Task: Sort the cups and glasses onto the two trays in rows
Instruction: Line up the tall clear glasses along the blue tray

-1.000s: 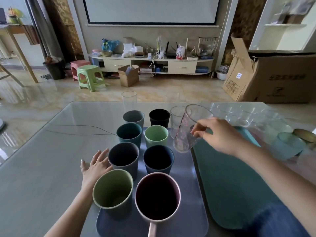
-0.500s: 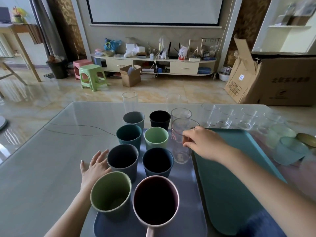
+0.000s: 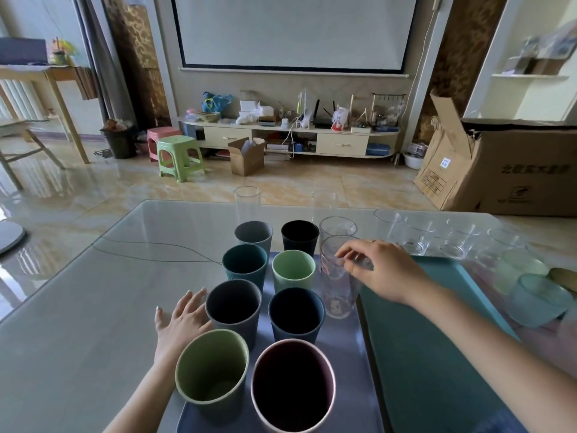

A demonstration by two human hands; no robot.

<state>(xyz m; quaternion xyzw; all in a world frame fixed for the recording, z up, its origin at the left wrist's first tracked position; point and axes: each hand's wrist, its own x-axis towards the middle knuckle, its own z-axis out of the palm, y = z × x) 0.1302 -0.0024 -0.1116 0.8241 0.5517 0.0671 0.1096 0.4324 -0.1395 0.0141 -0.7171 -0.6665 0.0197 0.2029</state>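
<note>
On the blue tray (image 3: 346,370), your right hand (image 3: 379,270) pinched the rim of a clear glass (image 3: 338,276) standing upright at the tray's right edge, behind two rows of coloured cups (image 3: 234,306). Pink print on the glass was too blurred to read. Your left hand (image 3: 181,320) lay spread flat on the table (image 3: 78,323), partly hidden by a green cup (image 3: 210,370). More clear glasses (image 3: 437,235) beyond the teal tray (image 3: 421,354) were faint. Lettering on the cardboard box (image 3: 524,170) was illegible.

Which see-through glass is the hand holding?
The tall glass with pink print, standing on the purple tray beside the green cup. The right hand pinches its rim; other glasses stand untouched.
</note>
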